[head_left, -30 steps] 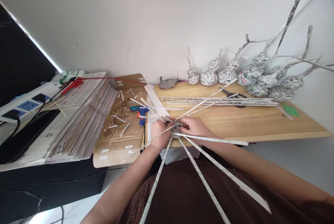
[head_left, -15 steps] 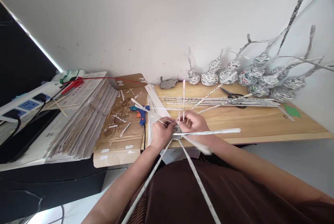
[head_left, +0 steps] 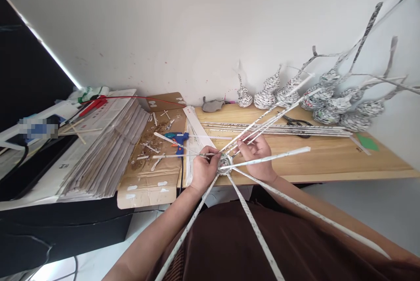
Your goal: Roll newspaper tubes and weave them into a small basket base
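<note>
A small round woven paper base (head_left: pixel 225 164) sits between my hands at the table's front edge, with several long rolled-paper strips radiating from it. My left hand (head_left: pixel 205 168) is closed, thumb and fingers pinching the base's left rim. Two strips extend leftward past that hand. To the right of the base, my right hand (head_left: pixel 257 154) is closed around rolled-paper strips (head_left: pixel 274 117) that slant up and to the right. Two more strips hang toward my lap, and another crosses over my right forearm.
Several gourd-shaped paper weavings (head_left: pixel 288 95) line the wall at the right. Scissors (head_left: pixel 295 120) lie near a bundle of paper rods (head_left: pixel 315 130). A blue glue gun (head_left: pixel 180 141) rests on stained cardboard (head_left: pixel 147 193), beside stacked newspapers (head_left: pixel 114 154) and a power strip (head_left: pixel 39 126).
My right hand has moved a little right, away from the rim. A strip that stood upright now slants right with others, and a blurred strip at my right forearm has settled lower.
</note>
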The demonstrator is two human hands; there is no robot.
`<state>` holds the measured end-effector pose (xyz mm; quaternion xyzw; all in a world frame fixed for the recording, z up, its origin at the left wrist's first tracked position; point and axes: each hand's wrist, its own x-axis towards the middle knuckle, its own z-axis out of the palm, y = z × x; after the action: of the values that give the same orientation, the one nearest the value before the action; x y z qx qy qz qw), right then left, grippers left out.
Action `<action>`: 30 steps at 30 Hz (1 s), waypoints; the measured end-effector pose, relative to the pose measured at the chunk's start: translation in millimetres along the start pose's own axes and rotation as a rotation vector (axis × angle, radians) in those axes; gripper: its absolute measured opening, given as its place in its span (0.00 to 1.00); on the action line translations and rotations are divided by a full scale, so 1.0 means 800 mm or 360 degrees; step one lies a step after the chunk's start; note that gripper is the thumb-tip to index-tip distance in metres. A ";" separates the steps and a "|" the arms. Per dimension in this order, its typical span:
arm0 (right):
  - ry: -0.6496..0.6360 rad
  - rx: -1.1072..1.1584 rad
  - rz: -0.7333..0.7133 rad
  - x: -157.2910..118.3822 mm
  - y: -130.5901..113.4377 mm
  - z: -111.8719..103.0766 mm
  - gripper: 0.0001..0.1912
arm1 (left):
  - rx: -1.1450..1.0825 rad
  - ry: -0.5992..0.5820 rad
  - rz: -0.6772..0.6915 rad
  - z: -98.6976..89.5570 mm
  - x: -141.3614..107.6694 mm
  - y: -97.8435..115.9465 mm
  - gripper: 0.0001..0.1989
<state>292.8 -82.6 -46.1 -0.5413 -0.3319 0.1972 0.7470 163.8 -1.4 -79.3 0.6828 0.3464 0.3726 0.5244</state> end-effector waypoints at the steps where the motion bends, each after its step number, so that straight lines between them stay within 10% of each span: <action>1: 0.0020 0.0034 0.0040 0.001 -0.001 0.001 0.12 | -0.0032 0.0006 0.0008 0.001 -0.001 0.001 0.05; 11: 0.0065 0.0295 0.0344 0.001 -0.013 0.002 0.18 | -0.0124 0.0037 0.0017 0.007 -0.005 -0.003 0.05; 18: -0.0043 0.0539 0.0051 -0.016 -0.015 -0.024 0.08 | -0.0054 0.0095 0.0013 0.003 -0.002 -0.002 0.05; 30: -0.0594 -0.0810 -0.0751 -0.037 -0.038 -0.040 0.20 | 0.0028 0.0069 -0.0091 0.000 0.002 0.002 0.07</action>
<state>292.7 -133.7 -32.1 -0.5729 -0.6156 0.0264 0.5405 164.6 0.0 -77.3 0.6691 0.3803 0.3690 0.5211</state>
